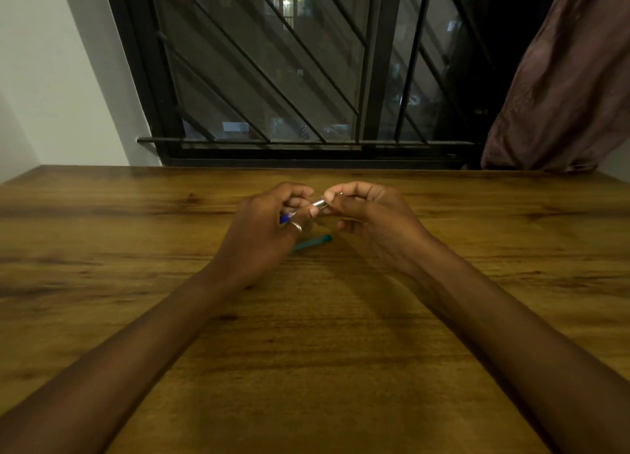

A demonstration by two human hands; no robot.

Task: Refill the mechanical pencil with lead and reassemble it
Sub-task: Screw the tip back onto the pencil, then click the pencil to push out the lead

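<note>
Wood grain, warm brown and streaked with darker knots, fills the lower two thirds of the frame: the table, with two bare forearms reaching in from the bottom corners and meeting just above the middle.

The left hand curls around the mechanical pencil, its grip pressed together on the barrel. A bit of blue body peeks out at the lower left of the fist, and a silver metal end sticks out toward the upper right. A ring sits on one finger of this hand. The right hand comes in from the other side, thumb and forefinger pinching at the silver tip of the pencil; whether they hold a separate small piece there or just the tip itself, I cannot tell, as the fingers cover the spot. The pencil hangs in the air above the table, tilted, low at the left and higher at the right.

Just below the hands, lying flat on the table, is a teal lead tube, partly hidden behind the left hand.

Across the top of the frame stands a dark barred window, with a brownish curtain bunched at the upper right.
</note>
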